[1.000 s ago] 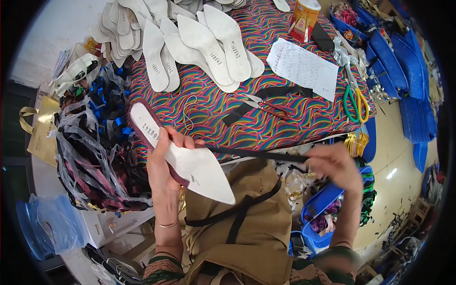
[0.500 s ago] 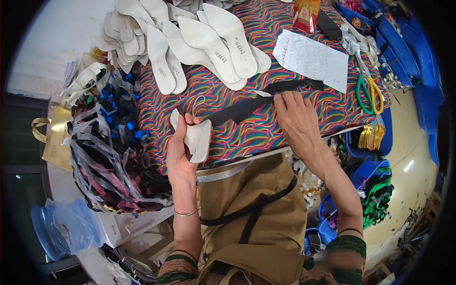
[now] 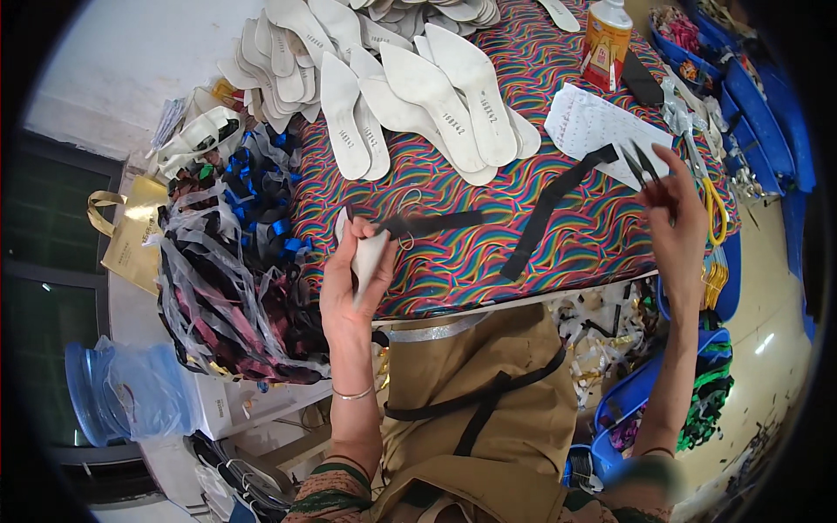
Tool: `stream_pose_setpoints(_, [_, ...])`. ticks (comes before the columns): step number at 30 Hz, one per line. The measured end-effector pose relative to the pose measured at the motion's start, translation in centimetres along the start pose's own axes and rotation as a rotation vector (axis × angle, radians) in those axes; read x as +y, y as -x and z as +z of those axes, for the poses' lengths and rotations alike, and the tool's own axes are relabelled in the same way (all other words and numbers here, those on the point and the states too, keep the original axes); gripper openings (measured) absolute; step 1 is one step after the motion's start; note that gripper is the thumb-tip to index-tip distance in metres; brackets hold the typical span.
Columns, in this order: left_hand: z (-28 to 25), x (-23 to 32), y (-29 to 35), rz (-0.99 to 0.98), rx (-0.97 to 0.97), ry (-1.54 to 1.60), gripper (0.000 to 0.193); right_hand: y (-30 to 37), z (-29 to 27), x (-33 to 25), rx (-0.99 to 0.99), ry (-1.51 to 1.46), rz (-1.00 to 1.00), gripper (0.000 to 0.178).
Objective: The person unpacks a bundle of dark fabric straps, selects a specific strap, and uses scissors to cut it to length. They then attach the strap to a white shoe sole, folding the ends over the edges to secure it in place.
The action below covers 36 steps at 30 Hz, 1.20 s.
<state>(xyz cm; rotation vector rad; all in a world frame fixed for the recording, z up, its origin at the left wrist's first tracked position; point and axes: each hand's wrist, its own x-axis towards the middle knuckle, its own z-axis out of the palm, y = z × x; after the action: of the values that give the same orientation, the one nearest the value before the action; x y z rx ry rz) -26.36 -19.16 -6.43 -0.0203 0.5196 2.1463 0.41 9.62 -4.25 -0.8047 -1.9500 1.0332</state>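
My left hand (image 3: 344, 283) is closed around a white insole (image 3: 370, 255), held over the front edge of the table. From its upper end a short black fabric strip (image 3: 445, 223) stretches right across the patterned cloth, blurred near the fingers. A thin looped thread (image 3: 408, 202) lies beside it. My right hand (image 3: 678, 231), raised at the table's right side, grips small thread snips (image 3: 643, 166), their dark blades pointing up and apart. Between my hands a separate black fabric strip (image 3: 545, 213) lies slantwise, its upper end at a written paper sheet (image 3: 571, 122).
Several white insoles (image 3: 436, 118) are piled at the back. A bottle (image 3: 608, 44), a dark flat object (image 3: 643, 80) and yellow-handled scissors (image 3: 717, 205) sit at the right. Ribbon bundles (image 3: 218, 305) hang at the left. Blue bins (image 3: 623, 405) stand by the right edge.
The long black strip is now in two pieces: one stays at the insole, the other lies loose. My right hand has moved right and up with the snips. The view has shifted.
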Motion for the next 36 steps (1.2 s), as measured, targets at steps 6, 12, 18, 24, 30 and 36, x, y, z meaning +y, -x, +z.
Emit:
stream_pose_setpoints(6, [2.9, -2.9, 3.0, 0.097, 0.213, -0.121, 0.015, 9.0, 7.3, -4.9, -0.341, -1.057, 0.656, 0.033])
stream_pose_setpoints(12, [3.9, -2.4, 6.0, 0.193, 0.248, -0.123, 0.016, 14.3, 14.3, -8.0, -0.610, -1.336, 0.883, 0.046])
stream_pose_setpoints(18, [3.3, -2.2, 7.8, 0.257, 0.236, -0.190, 0.018, 15.8, 16.4, -8.1, -0.623, -1.526, 0.869, 0.034])
stream_pose_setpoints(24, [3.1, -2.1, 8.4, 0.283, 0.269, -0.221, 0.018, 14.7, 17.2, -8.3, -0.627, -1.532, 0.883, 0.026])
stream_pose_setpoints(30, [3.2, -2.3, 8.2, 0.261, 0.232, -0.256, 0.017, 15.4, 16.6, -7.9, -0.548, -1.384, 0.777, 0.029])
stream_pose_setpoints(36, [3.8, -3.3, 8.1, 0.264, 0.166, -0.385, 0.018, 11.4, 13.4, -8.5, -0.410, -0.827, 0.361, 0.024])
